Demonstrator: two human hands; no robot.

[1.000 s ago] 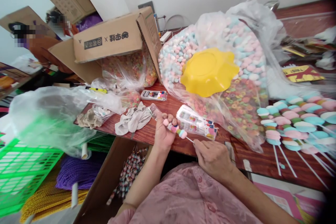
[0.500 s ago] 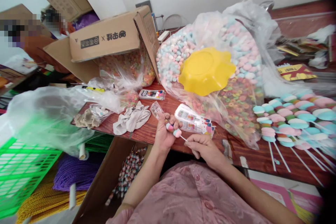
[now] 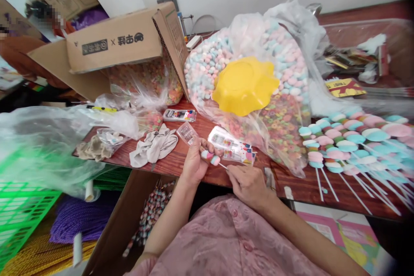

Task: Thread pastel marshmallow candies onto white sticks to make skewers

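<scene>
Pink-blue skewer [image 3: 211, 158]: between both hands, at table edge [image 3: 181, 168].
Left hand [image 3: 193, 162]: closed round sleeve [image 3: 187, 134] and candy end.
Right hand [image 3: 247, 183]: pinching stick.
Handling: light, soft candy, likely squashes; hold the stiff stick.

Reddish-brown wooden tabletop [image 3: 181, 161]: polished, faint sheen, visible grain. Large clear plastic bag [image 3: 284, 95] of pastel sweets: thin film, crinkled, glossy. Yellow scalloped plastic bowl [image 3: 244, 86]: smooth, semi-matt. Brown corrugated cardboard box [image 3: 113, 45]: matt, dry paper face. Grey crumpled cloth [image 3: 153, 148]: soft, dull. Green plastic lattice crate [image 3: 19, 207]: hard, slightly shiny. Pink buttoned shirt [image 3: 226, 241]: woven cloth, matt.
</scene>
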